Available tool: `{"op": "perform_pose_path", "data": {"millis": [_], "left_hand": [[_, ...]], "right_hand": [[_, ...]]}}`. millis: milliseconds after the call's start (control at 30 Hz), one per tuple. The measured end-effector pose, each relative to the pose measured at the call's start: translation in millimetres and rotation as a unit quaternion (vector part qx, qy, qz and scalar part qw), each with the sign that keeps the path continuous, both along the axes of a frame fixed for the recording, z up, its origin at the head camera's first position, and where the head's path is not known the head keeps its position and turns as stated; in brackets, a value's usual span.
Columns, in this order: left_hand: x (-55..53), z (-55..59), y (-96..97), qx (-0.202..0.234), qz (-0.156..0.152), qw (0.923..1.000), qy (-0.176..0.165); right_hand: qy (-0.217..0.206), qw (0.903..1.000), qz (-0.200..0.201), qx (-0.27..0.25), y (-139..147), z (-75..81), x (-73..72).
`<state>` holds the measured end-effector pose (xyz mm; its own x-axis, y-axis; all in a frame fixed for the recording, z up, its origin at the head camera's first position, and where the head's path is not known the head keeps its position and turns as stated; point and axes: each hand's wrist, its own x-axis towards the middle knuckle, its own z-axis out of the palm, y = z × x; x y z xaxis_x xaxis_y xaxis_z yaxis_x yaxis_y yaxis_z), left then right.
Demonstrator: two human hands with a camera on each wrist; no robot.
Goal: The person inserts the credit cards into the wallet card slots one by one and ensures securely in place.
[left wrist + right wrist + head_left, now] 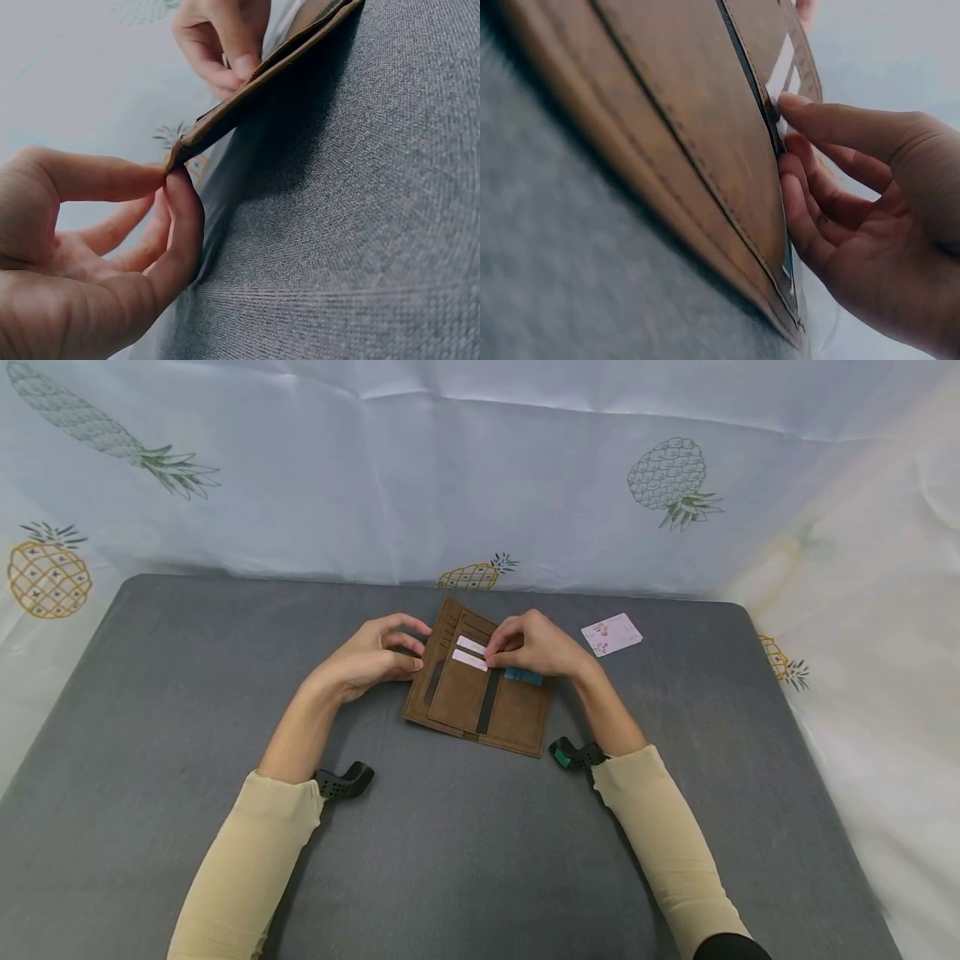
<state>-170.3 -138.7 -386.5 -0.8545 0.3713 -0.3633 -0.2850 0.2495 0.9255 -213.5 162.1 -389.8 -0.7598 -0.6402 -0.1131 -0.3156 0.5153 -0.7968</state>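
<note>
Brown wallet (457, 697) lies spread between the two hands, inner side up, on the grey table (450, 852). Left hand (378, 652) has a narrow grip: thumb and a fingertip pinch the wallet's near edge, other fingers loosely bent. Left wrist view shows that edge raised off the cloth, shadow under it.

Right hand (542, 643) reaches over the wallet, thumb and fingers close together at the right ends of two white cards. Upper white card (472, 644) and lower white card (469, 660) show as strips above their slots, on the panel nearer the left hand. Right thumb is on white card in the right wrist view; looks like a pinch, can't tell which of the two.

Blue card (523, 676) pokes out of a slot just under the right hand, past the dark strip (489, 702). Pink card (612, 634) lies flat on the table, outward of the right hand, apart from the wallet.

Step, my call: working a white card at its slot while the left hand steadies the wallet. In or out, can't tell from this. Next move probably calls for a light fingertip slide in line with the slot, left pinch kept firm so the wallet doesn't skid.
</note>
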Motion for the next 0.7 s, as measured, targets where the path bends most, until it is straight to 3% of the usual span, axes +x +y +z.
{"op": "perform_pose_path", "data": {"millis": [200, 333, 533, 700], "left_hand": [[0.5, 0.3, -0.7, -0.014, 0.001, 0.9999, 0.006], [1.0, -0.3, -2.3, -0.015, 0.007, 0.9998, 0.007], [1.0, 1.3, -4.3, -0.014, 0.017, 0.9997, 0.010], [1.4, 3.3, -6.0, -0.019, 0.025, 0.9994, 0.015]], "right_hand": [[0.003, 0.9991, -0.038, -0.019, 22, 8.0, -4.6], [0.008, 0.9944, -0.105, -0.015, 50, 21.6, -5.5], [-0.022, 0.9743, -0.222, 0.031, 105, 35.1, -4.3], [-0.018, 0.9558, -0.275, 0.103, 139, 35.3, -4.3]]}}
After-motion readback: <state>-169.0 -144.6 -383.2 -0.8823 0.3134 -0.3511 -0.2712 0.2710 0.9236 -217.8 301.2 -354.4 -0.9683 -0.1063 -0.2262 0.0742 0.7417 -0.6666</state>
